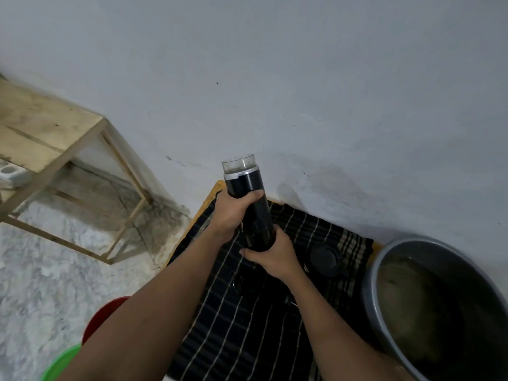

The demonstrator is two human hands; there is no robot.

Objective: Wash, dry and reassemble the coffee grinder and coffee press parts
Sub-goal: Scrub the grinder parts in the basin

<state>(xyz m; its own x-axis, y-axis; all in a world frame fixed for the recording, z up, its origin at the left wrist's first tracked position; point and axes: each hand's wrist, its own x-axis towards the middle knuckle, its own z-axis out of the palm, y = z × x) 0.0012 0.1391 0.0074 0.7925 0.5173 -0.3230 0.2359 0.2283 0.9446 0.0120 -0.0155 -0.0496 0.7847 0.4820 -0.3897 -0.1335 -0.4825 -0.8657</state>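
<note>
Head view: two hands, left (233,211) and right (275,257), both tight around one black grinder (251,185) over one striped cloth (247,331).

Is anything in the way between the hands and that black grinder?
No, nothing visible. The left hand grips the grinder around its middle and the right hand grips its lower end, both directly on it, above the striped cloth.

1. The wall (302,78) closed off the cloth's (247,339) far edge.
2. A grey basin (368,284) blocked its right edge, with a dark round part (324,257) lying near.
3. Floor (55,270) lay open past the left edge.
</note>
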